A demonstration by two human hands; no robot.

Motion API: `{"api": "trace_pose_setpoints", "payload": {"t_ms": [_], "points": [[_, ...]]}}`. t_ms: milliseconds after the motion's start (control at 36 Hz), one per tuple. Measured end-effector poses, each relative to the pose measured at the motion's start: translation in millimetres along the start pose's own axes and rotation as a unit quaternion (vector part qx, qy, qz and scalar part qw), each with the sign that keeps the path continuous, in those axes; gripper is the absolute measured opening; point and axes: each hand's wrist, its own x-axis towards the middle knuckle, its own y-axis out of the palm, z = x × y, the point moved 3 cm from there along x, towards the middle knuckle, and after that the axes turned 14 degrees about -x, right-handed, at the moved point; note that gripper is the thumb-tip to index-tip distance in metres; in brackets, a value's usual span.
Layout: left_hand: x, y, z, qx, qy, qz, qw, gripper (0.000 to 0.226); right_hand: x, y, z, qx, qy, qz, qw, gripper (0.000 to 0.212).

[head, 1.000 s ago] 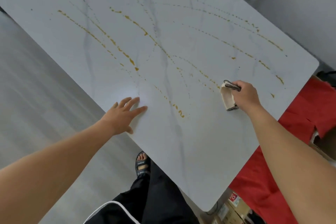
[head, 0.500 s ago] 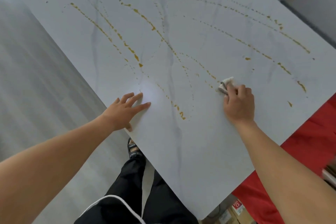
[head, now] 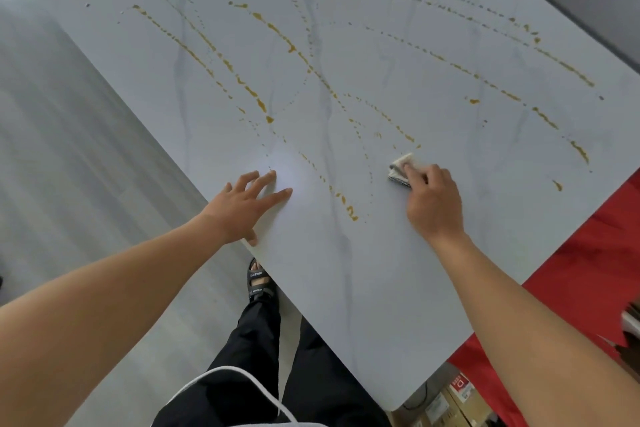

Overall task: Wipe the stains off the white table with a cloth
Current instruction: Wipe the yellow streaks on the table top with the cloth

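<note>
On the near right part of the table (head: 346,305), the right hand (head: 434,204) presses a cloth (head: 400,166) against the white top. Its fingers curl over the cloth and cover most of it. Only a pale folded corner and a dark-patterned edge show past the fingertips, so the cloth's full shape cannot be told. The thumb's place is hidden by the hand itself.

Stains (head: 258,102), thin yellow-brown streaks and dotted lines, cross the top from far left to right. The nearest dots lie just beyond the cloth, and one short streak lies between the two hands.

The left hand (head: 242,206) rests flat by the table's near edge, fingers straight and spread, thumb at the edge. A bright patch of glare at its fingertips washes out the surface there. The table's far end and right corner are cut off by the frame.

Below the edge a sandal (head: 258,279) and black trousers (head: 252,374) show; the second leg runs under the tabletop. A red sheet (head: 595,246) lies right of the table, and boxes (head: 446,402) sit partly hidden beneath its near corner.
</note>
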Motion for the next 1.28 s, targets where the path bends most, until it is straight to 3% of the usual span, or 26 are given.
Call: {"api": "trace_pose_setpoints", "payload": {"t_ms": [83,194,250,306,444,500,583,639,694,806,861,972,1139,1194,1278], "points": [[0.1,-0.4,-0.6,0.005,0.0,-0.002,1.0,0.129,-4.6,-4.1,7.2,-0.006,0.077,-0.006,0.997,0.053],[-1.2,-0.3,0.3,0.011,0.004,-0.002,1.0,0.129,-28.8,-3.0,43.4,-0.002,-0.073,0.002,0.997,0.048],[-1.7,-0.4,1.0,0.013,0.009,-0.003,1.0,0.129,-36.7,-2.1,50.4,0.017,-0.105,0.011,0.994,0.05],[-2.0,-0.6,1.2,0.016,0.011,-0.002,1.0,0.128,-38.6,-2.7,48.7,0.027,-0.073,0.008,0.997,0.051],[-1.4,0.0,2.8,0.012,0.015,-0.004,1.0,0.129,-37.0,-5.3,46.4,0.042,0.114,0.01,0.992,0.053],[-1.1,0.6,2.7,0.014,0.016,-0.005,1.0,0.128,-41.3,-5.9,61.8,0.019,0.071,0.011,0.997,0.053],[-1.4,0.6,3.7,0.02,0.021,-0.007,1.0,0.128,-52.8,-3.7,81.6,0.009,-0.087,0.011,0.996,0.05],[-1.9,0.5,4.2,0.02,0.022,-0.005,1.0,0.127,-54.8,-2.4,81.9,0.004,-0.148,0.007,0.989,0.048],[-1.4,0.7,3.7,0.016,0.022,-0.005,1.0,0.127,-50.5,-3.9,75.9,0.006,-0.117,0.007,0.993,0.046],[-0.5,1.1,4.1,0.016,0.023,-0.002,1.0,0.127,-48.7,-7.0,79.0,0.008,0.04,0.018,0.999,0.052],[-0.6,1.4,4.7,0.015,0.024,-0.001,1.0,0.127,-59.3,-7.3,97.1,0.001,0.022,0.016,1.0,0.048],[-0.1,1.7,6.3,0.014,0.025,0.004,1.0,0.127,-78.1,-5.5,122.4,0.019,-0.115,0.047,0.992,0.048],[0.2,2.8,7.6,0.013,0.027,0.008,1.0,0.126,-79.0,-11.7,120.9,0.038,0.045,0.055,0.997,0.056],[0.8,3.1,8.5,0.015,0.029,0.008,0.999,0.127,-88.1,-13.4,135.7,0.034,0.011,0.058,0.998,0.054],[2.1,4.3,9.6,0.013,0.032,0.006,0.999,0.128,-101.6,-13.0,153.4,0.032,-0.149,0.073,0.986,0.054]]}}
